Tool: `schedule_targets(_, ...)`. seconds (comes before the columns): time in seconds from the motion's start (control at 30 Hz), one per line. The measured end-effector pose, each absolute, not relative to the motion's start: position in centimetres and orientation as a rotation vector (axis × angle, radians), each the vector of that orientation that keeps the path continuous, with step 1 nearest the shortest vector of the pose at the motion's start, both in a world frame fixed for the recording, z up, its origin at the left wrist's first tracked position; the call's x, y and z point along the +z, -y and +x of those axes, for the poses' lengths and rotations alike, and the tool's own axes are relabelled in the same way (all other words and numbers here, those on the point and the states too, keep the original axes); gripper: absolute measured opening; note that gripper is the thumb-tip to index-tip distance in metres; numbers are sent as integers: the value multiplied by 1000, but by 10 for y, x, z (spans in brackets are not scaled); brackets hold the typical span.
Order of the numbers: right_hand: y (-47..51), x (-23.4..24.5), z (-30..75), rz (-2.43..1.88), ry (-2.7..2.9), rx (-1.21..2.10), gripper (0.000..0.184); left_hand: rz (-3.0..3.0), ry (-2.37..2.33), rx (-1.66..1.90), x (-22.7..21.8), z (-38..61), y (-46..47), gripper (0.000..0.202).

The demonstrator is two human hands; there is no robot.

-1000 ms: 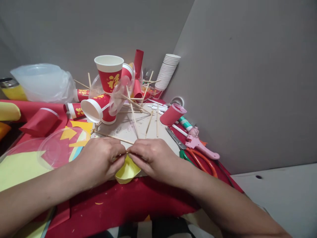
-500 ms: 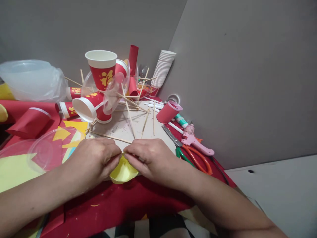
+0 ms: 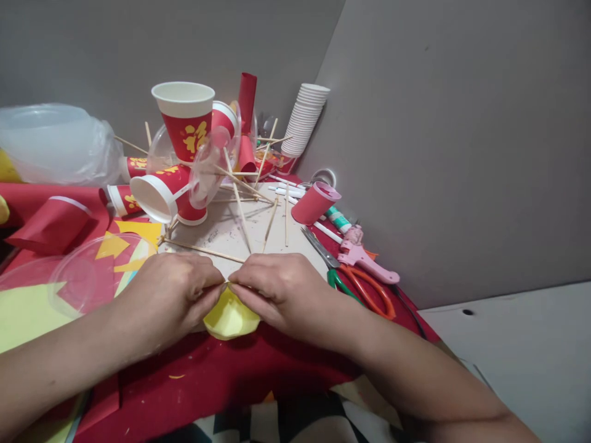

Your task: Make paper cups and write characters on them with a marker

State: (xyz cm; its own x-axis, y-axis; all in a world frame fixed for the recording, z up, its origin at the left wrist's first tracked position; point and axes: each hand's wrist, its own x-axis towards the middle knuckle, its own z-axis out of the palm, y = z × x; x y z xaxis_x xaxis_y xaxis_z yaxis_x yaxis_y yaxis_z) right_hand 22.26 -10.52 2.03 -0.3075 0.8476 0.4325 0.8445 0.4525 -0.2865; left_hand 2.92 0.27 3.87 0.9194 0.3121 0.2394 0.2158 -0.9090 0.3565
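A rounded piece of yellow paper (image 3: 231, 317) is pinched at its far edge between both my hands, its near part curving up toward me. My left hand (image 3: 184, 286) grips the edge from the left, thumb against fingers. From the right, my right hand (image 3: 281, 289) pinches the same edge, its fingertips almost meeting the left ones. Just beyond the hands lies a thin wooden stick (image 3: 203, 248). Behind it stands a structure of red and white paper cups (image 3: 184, 123), clear plastic lids (image 3: 210, 175) and sticks on a pale board (image 3: 217, 237).
Orange-handled scissors (image 3: 369, 292) and a pink glue gun (image 3: 364, 258) lie at the right, near a red paper tube (image 3: 316, 204). A tall cup stack (image 3: 307, 120) leans by the grey wall (image 3: 438, 154). Yellow paper (image 3: 28, 314) and a clear lid (image 3: 74, 289) lie left.
The hands keep their pinch on the yellow paper, which has tilted slightly and looks a little wider. The view has shifted slightly, moving the background objects up and to the left.
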Motion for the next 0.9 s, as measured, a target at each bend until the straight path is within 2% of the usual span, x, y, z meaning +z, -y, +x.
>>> schedule_targets(0.13, 107, 22, 222, -1405, 2169, -29, 27, 2720, -457, 411, 39, 29, -4, 28)
schedule_targets(0.27, 111, 24, 222, -1440, 2129, -45, 26, 2715, -431, 478, 41, 29, -4, 29)
schedule_targets(0.4, 113, 25, 222, -1436, 2148, -25, 17, 2753, -387, 430, 38, 29, -1, 31)
schedule_targets(0.63, 113, 23, 221, -1404, 2223, -69, 26, 2728, -492, 268, 39, 31, 4, 23)
schedule_targets(0.77, 113, 23, 221, -1403, 2191, -171, 24, 2612, -604, 211, 45, 33, 5, 21)
schedule_targets(0.9, 113, 24, 220, -1410, 2173, -175, 21, 2685, -512, 287, 42, 32, 4, 22)
